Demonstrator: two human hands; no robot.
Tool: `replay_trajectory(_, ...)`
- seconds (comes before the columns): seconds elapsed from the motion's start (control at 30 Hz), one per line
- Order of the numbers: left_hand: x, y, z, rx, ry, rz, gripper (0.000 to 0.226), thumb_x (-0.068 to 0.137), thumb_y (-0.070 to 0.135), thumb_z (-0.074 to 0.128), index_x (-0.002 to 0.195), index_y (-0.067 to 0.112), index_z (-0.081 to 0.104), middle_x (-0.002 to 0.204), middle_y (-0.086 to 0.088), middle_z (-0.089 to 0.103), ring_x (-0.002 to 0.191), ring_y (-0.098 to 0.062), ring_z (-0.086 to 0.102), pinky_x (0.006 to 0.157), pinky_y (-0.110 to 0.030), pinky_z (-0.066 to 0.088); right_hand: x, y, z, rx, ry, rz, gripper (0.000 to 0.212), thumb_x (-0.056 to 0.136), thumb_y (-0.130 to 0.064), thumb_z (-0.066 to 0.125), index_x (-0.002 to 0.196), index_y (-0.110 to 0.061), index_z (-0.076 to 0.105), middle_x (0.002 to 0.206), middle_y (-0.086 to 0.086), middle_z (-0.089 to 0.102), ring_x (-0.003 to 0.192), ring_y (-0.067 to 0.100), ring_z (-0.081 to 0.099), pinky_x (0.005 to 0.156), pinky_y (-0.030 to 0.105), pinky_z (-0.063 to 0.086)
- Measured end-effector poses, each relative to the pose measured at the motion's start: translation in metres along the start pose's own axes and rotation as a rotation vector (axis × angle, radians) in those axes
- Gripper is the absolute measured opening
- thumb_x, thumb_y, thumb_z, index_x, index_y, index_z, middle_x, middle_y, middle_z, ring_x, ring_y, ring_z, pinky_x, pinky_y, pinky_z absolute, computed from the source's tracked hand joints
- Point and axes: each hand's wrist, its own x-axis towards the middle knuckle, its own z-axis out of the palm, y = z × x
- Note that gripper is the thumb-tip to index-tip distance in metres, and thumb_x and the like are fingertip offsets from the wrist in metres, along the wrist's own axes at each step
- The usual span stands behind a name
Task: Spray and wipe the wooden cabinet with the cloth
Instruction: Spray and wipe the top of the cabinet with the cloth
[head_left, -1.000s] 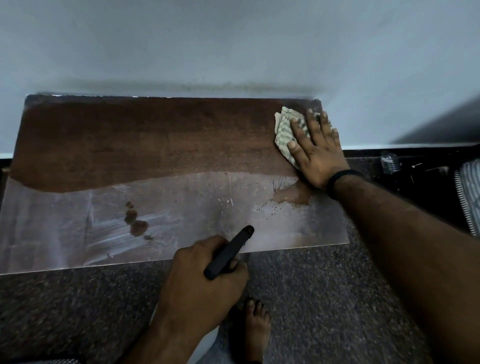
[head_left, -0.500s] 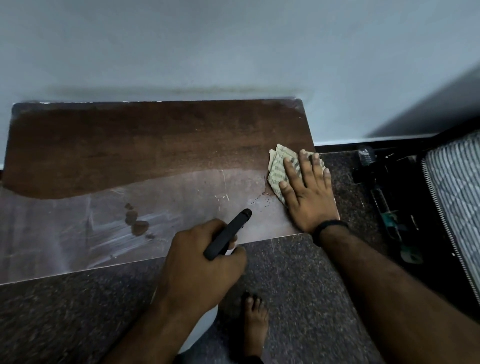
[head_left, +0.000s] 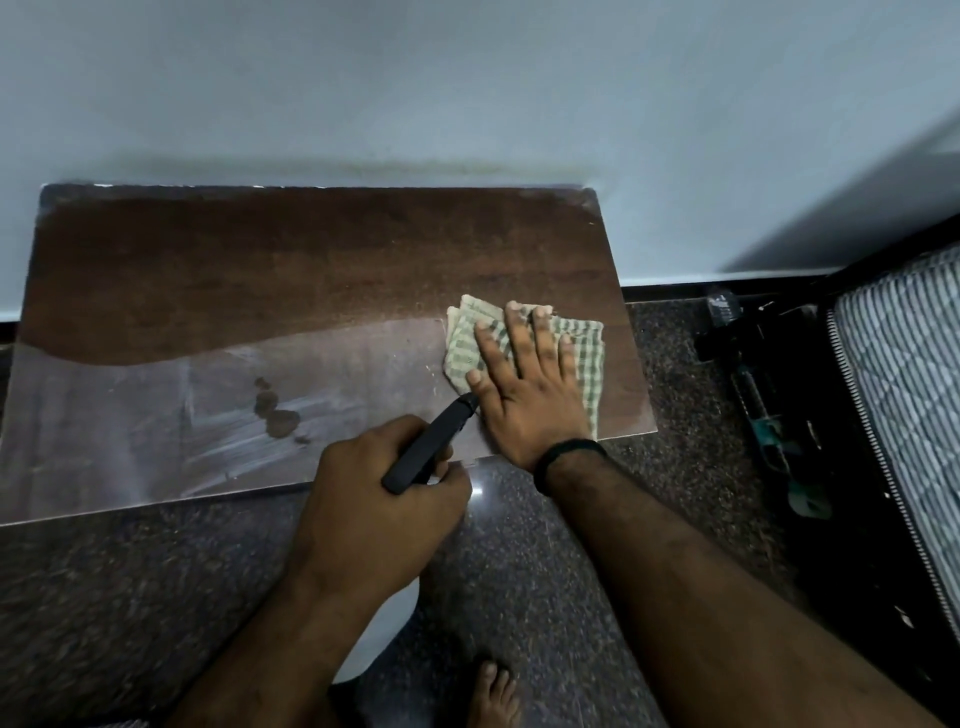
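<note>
The dark wooden cabinet top lies below me against the wall, its near half dulled by a pale dusty film with a few dark wet spots. My right hand presses flat with straight fingers on a folded green-checked cloth near the top's right front corner. My left hand grips a spray bottle at the front edge; its black nozzle points toward the right hand, and the white body shows below my wrist.
A pale wall rises behind the cabinet. Speckled dark stone floor lies in front, with my bare foot on it. To the right are a small clear bottle, dark tools and a striped mattress edge.
My right hand has slid the cloth from the back right corner toward the front edge, then a little leftward. The left hand with the bottle stayed at the front edge.
</note>
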Motion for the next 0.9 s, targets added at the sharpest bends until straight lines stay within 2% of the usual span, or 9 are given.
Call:
replay_trajectory(0.1,-0.008,0.002,0.007,0.003,0.002,-0.012,0.011,0.081,0.016,0.079,0.075,0.012,0.07,0.064,-0.012,0.068,0.06,-0.037,0.065,0.061,-0.051,0.057,-0.001,0.004,0.001,-0.026,-0.018,-0.098,0.062,0.1,-0.061,0.004,0.159,-0.042,0.001,0.168,-0.006,-0.014,0.153,0.02,-0.022,0.124,0.048,-0.011)
replay_trajectory(0.2,-0.017,0.008,0.02,-0.019,0.006,-0.009,0.013,0.083,0.018,0.078,0.074,0.013,0.069,0.06,-0.012,0.066,0.057,-0.038,0.063,0.059,-0.051,0.056,-0.003,0.017,-0.001,-0.045,-0.028,-0.186,0.06,0.101,-0.061,0.007,0.159,-0.043,0.002,0.169,-0.006,-0.011,0.153,0.019,-0.021,0.125,0.05,-0.007)
replay_trajectory(0.33,-0.022,0.02,0.038,0.0,0.02,0.003,0.012,0.082,0.018,0.077,0.074,0.013,0.07,0.062,-0.011,0.067,0.06,-0.035,0.064,0.061,-0.048,0.056,-0.008,0.035,-0.002,-0.028,-0.006,-0.172,0.059,0.102,-0.061,0.011,0.158,-0.044,0.003,0.169,-0.007,-0.011,0.153,0.018,-0.021,0.125,0.05,-0.006)
replay_trajectory(0.47,-0.023,0.032,0.053,0.009,0.005,-0.001,0.009,0.08,0.015,0.077,0.075,0.011,0.07,0.066,-0.011,0.068,0.064,-0.035,0.063,0.064,-0.048,0.056,-0.014,0.06,-0.007,0.004,0.01,-0.038,0.058,0.104,-0.058,0.018,0.159,-0.043,0.005,0.168,-0.007,-0.014,0.153,0.018,-0.023,0.124,0.049,-0.01)
replay_trajectory(0.63,-0.023,0.04,0.063,-0.035,-0.007,-0.008,0.008,0.081,0.013,0.077,0.078,0.01,0.07,0.07,-0.016,0.068,0.067,-0.041,0.063,0.065,-0.053,0.057,-0.025,0.084,-0.007,0.008,0.061,0.171,0.062,0.102,-0.058,0.011,0.16,-0.04,0.002,0.169,-0.001,-0.015,0.153,0.023,-0.021,0.123,0.048,-0.013)
replay_trajectory(0.8,-0.022,0.031,0.056,-0.037,-0.002,0.006,0.012,0.077,0.019,0.077,0.077,0.01,0.068,0.069,-0.018,0.068,0.064,-0.042,0.064,0.061,-0.053,0.057,-0.026,0.056,0.003,0.05,0.136,0.439,0.065,0.101,-0.056,0.01,0.161,-0.033,0.004,0.169,0.004,-0.014,0.153,0.027,-0.02,0.124,0.052,-0.008)
replay_trajectory(0.9,-0.021,0.022,0.04,-0.052,-0.005,0.0,0.01,0.078,0.017,0.077,0.078,0.01,0.069,0.07,-0.019,0.068,0.062,-0.043,0.065,0.059,-0.053,0.058,-0.019,0.031,0.003,0.105,0.121,0.522,0.063,0.104,-0.056,0.015,0.161,-0.033,0.003,0.168,0.004,-0.017,0.152,0.027,-0.023,0.122,0.053,-0.012)
